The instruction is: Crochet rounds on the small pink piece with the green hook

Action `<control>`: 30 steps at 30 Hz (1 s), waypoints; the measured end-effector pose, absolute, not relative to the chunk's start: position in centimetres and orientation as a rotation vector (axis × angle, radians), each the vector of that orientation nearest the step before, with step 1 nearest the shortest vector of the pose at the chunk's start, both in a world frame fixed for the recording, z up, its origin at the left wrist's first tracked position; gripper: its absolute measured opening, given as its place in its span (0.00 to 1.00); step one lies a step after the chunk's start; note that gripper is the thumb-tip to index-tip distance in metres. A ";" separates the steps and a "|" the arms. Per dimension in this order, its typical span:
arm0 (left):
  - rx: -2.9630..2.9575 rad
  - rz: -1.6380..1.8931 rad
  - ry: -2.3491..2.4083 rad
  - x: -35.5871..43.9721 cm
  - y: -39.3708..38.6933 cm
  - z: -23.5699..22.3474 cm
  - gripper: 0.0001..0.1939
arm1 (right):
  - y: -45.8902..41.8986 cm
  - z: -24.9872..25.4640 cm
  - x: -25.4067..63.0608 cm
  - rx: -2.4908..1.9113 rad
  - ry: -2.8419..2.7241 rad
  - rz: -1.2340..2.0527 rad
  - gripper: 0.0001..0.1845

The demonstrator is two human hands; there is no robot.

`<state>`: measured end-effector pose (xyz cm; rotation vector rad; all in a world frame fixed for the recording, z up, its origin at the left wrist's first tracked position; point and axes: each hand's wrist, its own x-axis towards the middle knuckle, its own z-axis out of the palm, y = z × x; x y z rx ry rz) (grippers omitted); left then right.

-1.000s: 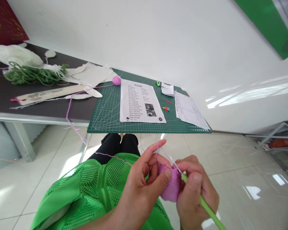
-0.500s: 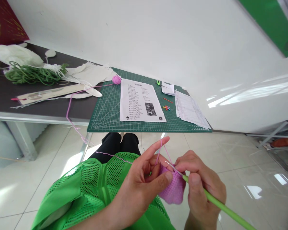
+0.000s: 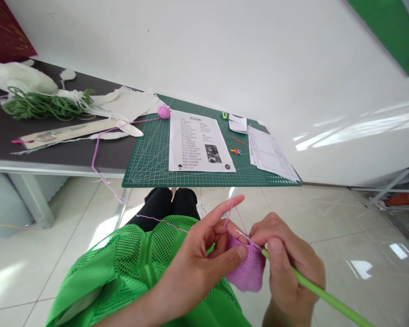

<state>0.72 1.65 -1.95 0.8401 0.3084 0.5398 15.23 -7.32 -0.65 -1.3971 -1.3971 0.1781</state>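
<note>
A pink crochet piece [image 3: 248, 272] hangs below my fingers, pinched under the thumb of my left hand [image 3: 204, 250]. The left index finger points out with pink yarn [image 3: 241, 219] looped over it, running down to the work. In my right hand [image 3: 289, 263] is a crochet hook [image 3: 313, 288] with a green handle. Its metal tip lies at the top edge of the piece, close to the left fingertips. From my left hand the strand trails over my lap and up to a small pink yarn ball [image 3: 164, 111] on the table.
A green cutting mat [image 3: 146, 159] carries a printed pattern sheet [image 3: 197, 154], colourful stitch markers [image 3: 236, 151], a red needle-like stick [image 3: 238, 141] and more papers [image 3: 272, 156]. To the left lie green yarn [image 3: 41, 106], white yarn [image 3: 20, 77] and a ruler [image 3: 68, 133].
Both hands, with the hook and crochet piece, sit slightly farther right in view. The left index finger still holds up the yarn, and the hook tip stays at the piece's edge.
</note>
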 end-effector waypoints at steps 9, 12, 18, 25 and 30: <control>0.785 0.531 0.257 0.8 1.7 -2.1 0.32 | -7.3 0.2 15.2 -1.431 -1.443 0.219 0.12; 0.774 0.522 0.273 0.7 1.8 -1.9 0.33 | -7.3 0.2 15.2 -1.434 -1.450 0.181 0.10; 0.765 0.510 0.273 0.6 1.9 -1.8 0.32 | -7.2 0.2 15.1 -1.424 -1.474 0.133 0.11; 0.812 0.495 0.304 0.6 2.0 -2.0 0.32 | -7.3 0.0 15.2 -1.435 -1.457 0.099 0.12; 0.817 0.497 0.293 0.7 2.0 -1.9 0.30 | -7.6 -0.1 15.2 -1.433 -1.446 0.140 0.12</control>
